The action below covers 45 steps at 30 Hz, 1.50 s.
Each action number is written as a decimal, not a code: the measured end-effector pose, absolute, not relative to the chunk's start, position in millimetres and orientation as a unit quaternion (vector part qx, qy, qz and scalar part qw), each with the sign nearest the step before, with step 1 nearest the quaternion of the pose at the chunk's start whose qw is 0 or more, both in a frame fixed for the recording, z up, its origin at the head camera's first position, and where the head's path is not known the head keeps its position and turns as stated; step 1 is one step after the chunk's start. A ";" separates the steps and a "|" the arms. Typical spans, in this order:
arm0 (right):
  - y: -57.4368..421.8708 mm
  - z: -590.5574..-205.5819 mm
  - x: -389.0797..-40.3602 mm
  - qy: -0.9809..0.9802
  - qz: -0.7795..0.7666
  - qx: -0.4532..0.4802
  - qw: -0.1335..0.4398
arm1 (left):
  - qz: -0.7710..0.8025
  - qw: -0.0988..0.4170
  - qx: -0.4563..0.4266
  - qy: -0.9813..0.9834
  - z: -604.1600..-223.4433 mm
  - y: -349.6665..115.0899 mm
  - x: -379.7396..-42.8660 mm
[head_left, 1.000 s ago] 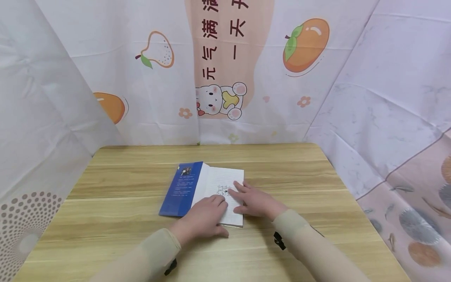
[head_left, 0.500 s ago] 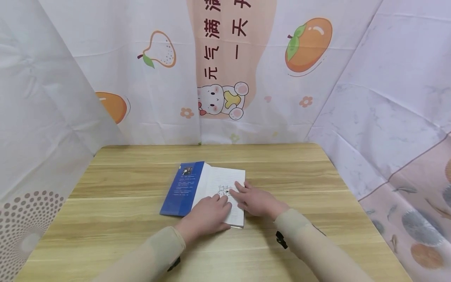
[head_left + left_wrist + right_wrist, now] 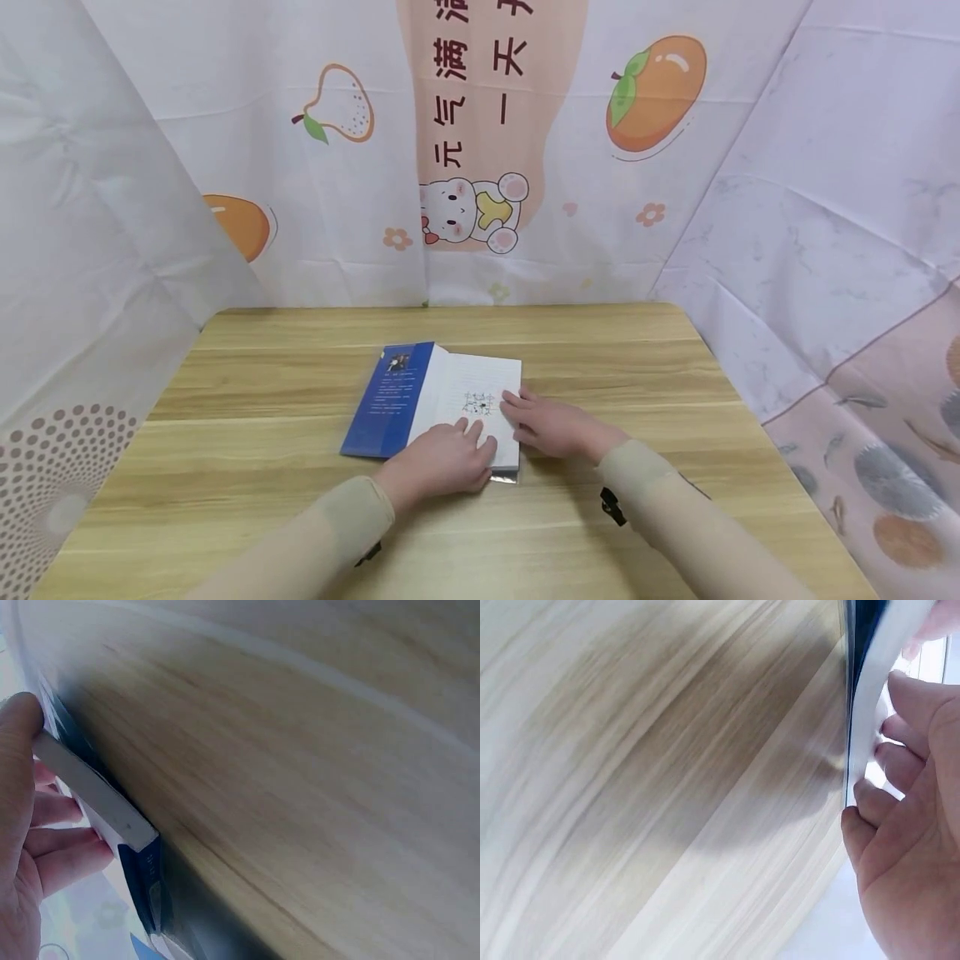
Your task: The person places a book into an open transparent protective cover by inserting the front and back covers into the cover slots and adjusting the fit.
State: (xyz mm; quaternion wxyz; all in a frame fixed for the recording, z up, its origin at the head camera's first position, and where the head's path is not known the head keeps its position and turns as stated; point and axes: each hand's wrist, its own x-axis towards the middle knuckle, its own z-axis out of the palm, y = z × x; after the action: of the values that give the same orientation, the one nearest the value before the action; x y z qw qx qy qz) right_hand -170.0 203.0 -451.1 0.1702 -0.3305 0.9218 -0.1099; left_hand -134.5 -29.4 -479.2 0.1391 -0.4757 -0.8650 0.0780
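An open book (image 3: 450,392) lies on the table, its blue cover flap (image 3: 386,400) folded out to the left. Beside the flap is a white page with a small black line drawing. My left hand (image 3: 438,462) holds the lower end of the book: its fingers lie over the page, and in the left wrist view the thumb (image 3: 21,716) bears on the edge of the page block (image 3: 101,791). The dark cover stands slightly apart from the pages there. My right hand (image 3: 555,425) rests at the right page edge, its fingertips touching the page; its fingers (image 3: 900,766) bend slightly.
The wood-grain table (image 3: 262,367) extends around the book on every side. A white printed curtain (image 3: 480,275) hangs behind the table's far edge. More cloth hangs at the left and right. A dark strap piece (image 3: 612,506) sits under the right wrist.
The left thumb has drawn in to the book's lower edge, and the lower page edge has risen, baring a strip of cover. The right hand has shifted slightly right, off the drawing.
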 end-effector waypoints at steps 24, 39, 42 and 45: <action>224.5 -454.9 -169.2 0.934 -0.120 -0.295 0.162 | -0.053 0.078 -0.405 -0.909 -471.9 -37.3 -135.2; 215.3 -468.8 -160.1 0.933 -0.099 -0.316 0.141 | -0.134 0.051 -0.361 -0.922 -472.7 -46.5 -133.0; 214.1 -469.3 -159.5 0.931 -0.100 -0.321 0.139 | -0.150 0.063 -0.355 -0.920 -473.4 -49.1 -131.7; 213.6 -469.5 -159.1 0.930 -0.102 -0.325 0.136 | -0.164 0.086 -0.347 -0.920 -475.3 -51.8 -130.0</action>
State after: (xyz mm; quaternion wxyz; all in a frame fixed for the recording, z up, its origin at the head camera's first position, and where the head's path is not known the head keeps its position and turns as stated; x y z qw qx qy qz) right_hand -159.1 213.6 -469.5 0.1360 -0.3252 0.9303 -0.1016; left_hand -130.0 -51.8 -475.3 0.0862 -0.3466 -0.9195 -0.1641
